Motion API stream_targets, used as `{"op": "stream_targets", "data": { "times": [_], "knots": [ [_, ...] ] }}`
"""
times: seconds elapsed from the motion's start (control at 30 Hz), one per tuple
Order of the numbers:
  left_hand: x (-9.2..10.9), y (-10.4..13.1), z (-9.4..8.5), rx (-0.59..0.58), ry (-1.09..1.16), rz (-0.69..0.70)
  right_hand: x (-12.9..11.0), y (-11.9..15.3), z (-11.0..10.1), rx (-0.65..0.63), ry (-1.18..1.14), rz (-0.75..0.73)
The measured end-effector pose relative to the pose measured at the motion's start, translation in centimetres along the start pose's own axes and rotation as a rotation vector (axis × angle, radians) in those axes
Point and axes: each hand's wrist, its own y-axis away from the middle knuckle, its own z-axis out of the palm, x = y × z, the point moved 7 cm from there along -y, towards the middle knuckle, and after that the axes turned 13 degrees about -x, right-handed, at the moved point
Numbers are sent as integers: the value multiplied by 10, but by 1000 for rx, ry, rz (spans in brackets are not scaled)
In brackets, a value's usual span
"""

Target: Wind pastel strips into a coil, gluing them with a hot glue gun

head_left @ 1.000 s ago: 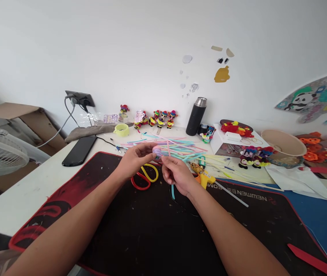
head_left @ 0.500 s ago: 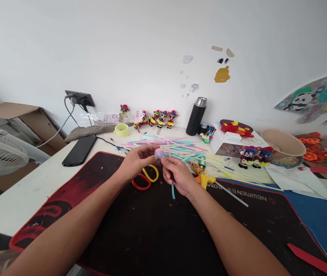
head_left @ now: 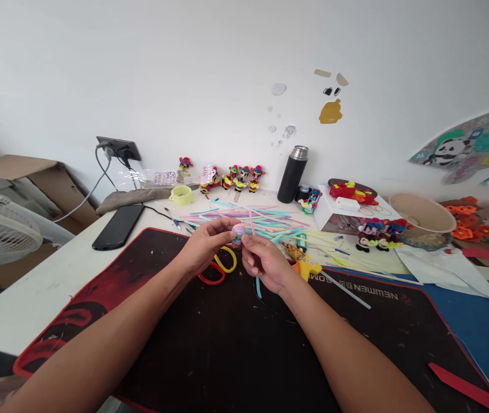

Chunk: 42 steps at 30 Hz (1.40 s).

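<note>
Between my fingertips is a small coil of pastel pipe cleaner (head_left: 238, 230), mostly lilac with some blue-green. My left hand (head_left: 210, 242) pinches it from the left, thumb in front. On its right side my right hand (head_left: 266, 259) closes on it with thumb and fingers, hiding part of it. A light blue pipe cleaner end (head_left: 258, 287) sticks out below my right hand. Below my left hand lie scissors (head_left: 226, 261) with red and yellow handles. A yellow glue gun (head_left: 308, 267) rests just right of my right hand.
Pastel pipe cleaners (head_left: 270, 217) lie heaped behind my hands on the black desk mat (head_left: 227, 344) and white table. A black flask (head_left: 292, 175), several small figures (head_left: 240, 178), a tape roll (head_left: 181, 195) and a phone (head_left: 117, 227) stand or lie around. A fan (head_left: 3, 229) is at left.
The lilac coil has turned slightly between my fingers and shows more of its round face. Both hands stay nearly in place; the view shifts very slightly.
</note>
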Motion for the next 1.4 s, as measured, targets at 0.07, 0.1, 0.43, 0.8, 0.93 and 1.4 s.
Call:
{"op": "stream_targets", "data": {
  "times": [0.07,0.1,0.43,0.8,0.93,1.4],
  "knots": [
    [0,0,0,4,-1,0,0,0,1,-3,-13,9],
    [0,0,0,4,-1,2,0,0,1,-4,-22,14],
    [1,1,1,-8,-27,17,6,0,2,-39,-90,28],
    [8,4,0,11,-125,106,3,0,2,-38,-118,22],
    [6,3,-2,-17,-162,110,2,0,2,-23,-111,28],
    [16,8,12,-32,-648,120,4,0,-7,88,-65,43]
  ]
}}
